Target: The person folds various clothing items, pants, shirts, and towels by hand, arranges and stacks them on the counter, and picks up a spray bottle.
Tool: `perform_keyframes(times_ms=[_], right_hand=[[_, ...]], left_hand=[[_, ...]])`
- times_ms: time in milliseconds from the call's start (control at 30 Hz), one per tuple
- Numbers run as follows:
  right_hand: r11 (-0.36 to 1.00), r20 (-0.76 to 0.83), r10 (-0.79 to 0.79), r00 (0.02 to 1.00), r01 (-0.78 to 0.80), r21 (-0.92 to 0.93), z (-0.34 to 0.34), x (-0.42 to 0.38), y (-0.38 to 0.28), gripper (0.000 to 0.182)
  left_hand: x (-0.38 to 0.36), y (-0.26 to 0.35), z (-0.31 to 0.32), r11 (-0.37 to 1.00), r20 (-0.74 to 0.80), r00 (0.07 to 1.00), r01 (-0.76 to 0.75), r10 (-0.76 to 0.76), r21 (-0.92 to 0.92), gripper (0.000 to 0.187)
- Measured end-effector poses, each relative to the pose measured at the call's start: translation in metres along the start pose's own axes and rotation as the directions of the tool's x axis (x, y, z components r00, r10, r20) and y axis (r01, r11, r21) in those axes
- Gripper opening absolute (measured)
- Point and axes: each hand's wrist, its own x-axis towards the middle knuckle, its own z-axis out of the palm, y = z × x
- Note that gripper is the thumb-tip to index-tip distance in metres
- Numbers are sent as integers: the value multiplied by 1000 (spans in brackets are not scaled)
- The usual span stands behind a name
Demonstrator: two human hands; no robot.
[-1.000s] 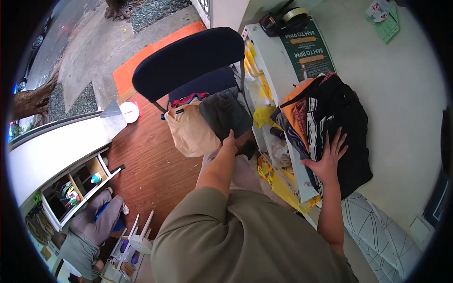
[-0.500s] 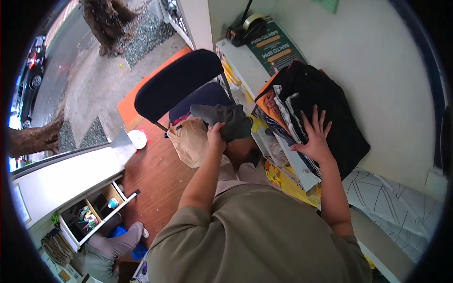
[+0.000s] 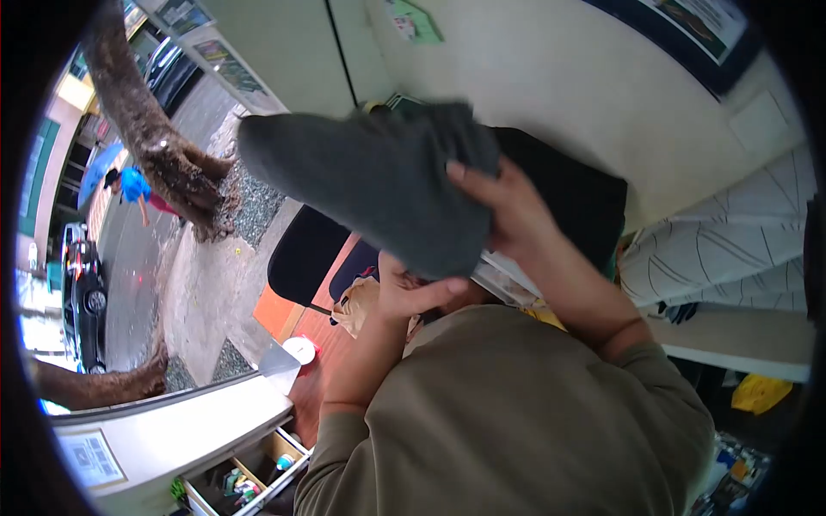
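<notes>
A folded grey garment [image 3: 379, 181] is held raised above the dark clothes pile [image 3: 568, 193] on the counter, with the right hand [image 3: 499, 202] clamped on its edge and the left hand [image 3: 409, 292] closed beneath. The fabric is judged soft, light and limp. It is best gripped at the folded edges so the fold is kept.

A black clothes pile [image 3: 568, 193] (beside the wall [image 3: 533, 77]) blocks rightward passage.

- No lettering can be read anywhere in this view.
- The green paper [image 3: 415, 21] on the wall carries print — too small and blurred to make out.
- The framed poster [image 3: 699, 26] at the top right shows only blurred marks.
- The notice [image 3: 89, 456] on the white counter is illegible too.
</notes>
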Motion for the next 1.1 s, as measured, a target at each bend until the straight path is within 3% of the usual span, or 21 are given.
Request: perform_keyframes(times_ms=[33,100,133,200,233,300,367,400,467,567,667,700,767,833,867,900,933,967,1000,1100], right_hand=[[994,-52,-76,996,72,-77,-2,-1,-18,47],[977,-94,-171,981,157,-142,-22,-7,-48,46],[964,-113,-221,969,199,-178,-35,-15,-61,46],[920,-237,-300,924,215,-329,-72,-34,-72,46],[893,-295,-338,894,206,-400,-95,-44,-74,47],[762,-343,-397,851,98,-640,-147,-66,-68,50],[724,-533,-377,758,-117,-680,-210,-78,-43,47],[634,-496,-383,780,-168,-755,-245,-83,-24,46],[424,-424,-381,822,-252,-870,-298,-90,2,43],[347,-414,-570,710,-248,-904,-286,-85,11,37],[227,-241,-718,653,-107,-968,-258,-95,-8,33],[174,-179,-789,587,-65,-983,-254,-102,-18,32],[50,-45,-893,448,0,-999,-253,-119,-32,30],[333,-384,-769,512,-192,-923,-273,-132,-47,30],[450,-533,-669,517,-289,-845,-284,-140,-56,30],[137,-448,-690,568,-505,-852,-310,-141,-42,31],[111,-385,-725,571,-455,-884,-323,-141,-30,30],[81,-320,-756,571,-402,-912,-331,-144,-16,30],[44,-249,-782,571,-349,-936,-335,-143,-13,29],[-21,-23,-916,401,-105,-994,-314,-136,-23,30]], left_hand=[[12,-7,-1,990,152,979,-132,137,-39,95],[7,-25,-13,987,126,987,-79,97,-140,107],[10,-33,-11,939,89,994,-30,64,-343,107],[23,-37,5,716,47,998,67,-49,-694,109],[28,-44,2,768,76,992,124,-98,-629,96],[35,-65,7,848,-137,883,374,-450,-377,92],[34,-124,-4,777,-173,773,542,-611,-320,76],[30,-140,1,844,-108,838,533,-535,-50,77],[26,-159,18,830,106,907,318,-407,459,81],[31,-164,47,381,-51,915,217,-400,899,72],[56,-187,42,438,-61,828,355,-557,826,52],[58,-179,60,566,-41,914,284,-404,774,31],[68,-158,98,640,75,951,143,-301,754,30],[64,-180,102,653,104,965,82,-242,753,26],[56,-207,87,610,74,936,163,-345,776,25],[48,-232,69,559,43,897,236,-440,795,24],[46,-242,62,503,10,852,300,-524,810,23],[43,-211,81,413,-66,856,314,-513,855,18],[45,-205,86,469,-7,912,217,-410,856,17],[51,-187,97,540,106,990,-37,-97,841,19]])
